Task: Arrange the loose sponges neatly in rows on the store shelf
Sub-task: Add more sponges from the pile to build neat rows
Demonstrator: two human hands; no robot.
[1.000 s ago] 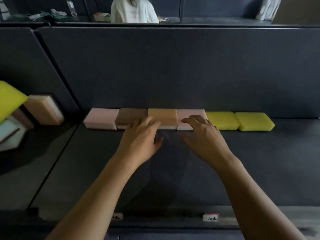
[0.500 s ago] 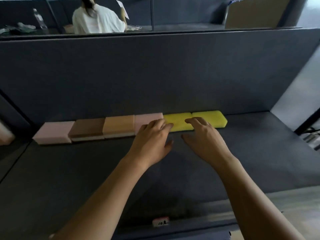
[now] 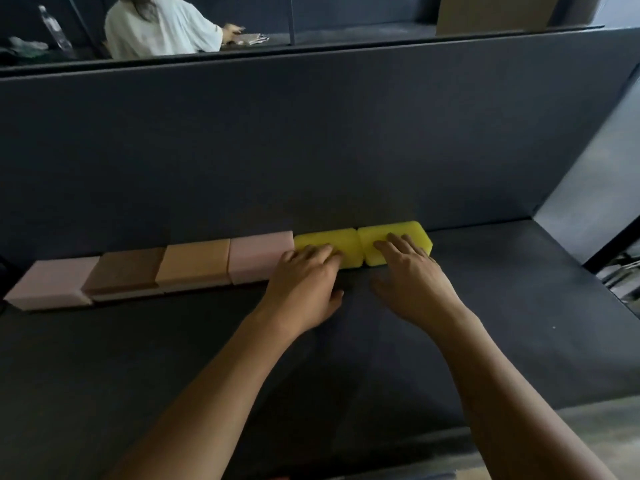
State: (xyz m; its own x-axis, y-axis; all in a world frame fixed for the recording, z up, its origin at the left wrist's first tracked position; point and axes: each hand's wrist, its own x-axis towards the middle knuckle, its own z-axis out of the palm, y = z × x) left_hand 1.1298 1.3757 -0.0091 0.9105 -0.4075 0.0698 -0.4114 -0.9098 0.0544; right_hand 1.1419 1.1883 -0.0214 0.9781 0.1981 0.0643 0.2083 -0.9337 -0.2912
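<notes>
The dark grey shelf (image 3: 502,341) in front of me carries six sponges in one row tight along its back edge, each touching the next. From the left they run: a pink sponge (image 3: 52,285), a brown sponge (image 3: 124,268), a tan sponge (image 3: 194,261), a second pink sponge (image 3: 259,254), a left yellow sponge (image 3: 329,239) and a right yellow sponge (image 3: 391,228). The row begins near the back left corner and ends well short of the shelf's right edge, and the yellow pair sit lower than the blocks beside them.
</notes>
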